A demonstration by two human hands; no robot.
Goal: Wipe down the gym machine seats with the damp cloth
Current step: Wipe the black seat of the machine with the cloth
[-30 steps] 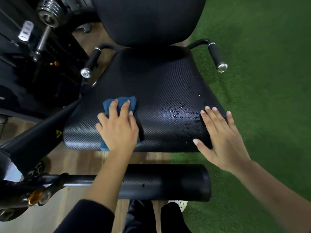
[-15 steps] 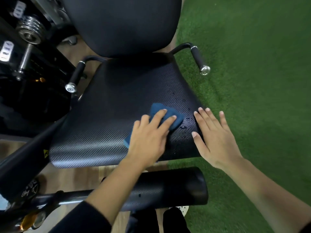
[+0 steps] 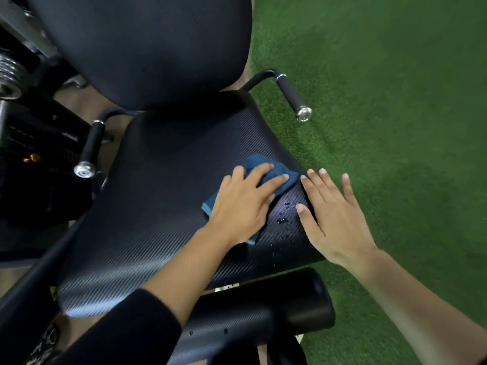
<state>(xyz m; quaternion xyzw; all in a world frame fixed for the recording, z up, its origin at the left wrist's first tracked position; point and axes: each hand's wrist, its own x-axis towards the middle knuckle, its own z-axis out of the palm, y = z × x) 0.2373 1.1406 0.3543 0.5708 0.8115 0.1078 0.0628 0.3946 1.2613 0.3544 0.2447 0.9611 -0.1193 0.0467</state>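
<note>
1. Your left hand point(image 3: 242, 206) is lying flat, fingers stretched out, pressing the blue cloth point(image 3: 259, 162) onto the right part of the black seat point(image 3: 158, 206).
2. Water droplets point(image 3: 283, 221) are sitting on the seat between your hands.
3. Your right hand point(image 3: 334, 219) is resting flat on the seat's right edge, fingers spread, holding nothing.

- seat point(image 3: 158, 206): black woven-texture vinyl, faint sheen, water beads
- cloth point(image 3: 274, 177): soft blue fabric, matt
- handle caps point(image 3: 303, 113): polished metal
- floor point(image 3: 395, 101): rough green turf
</note>
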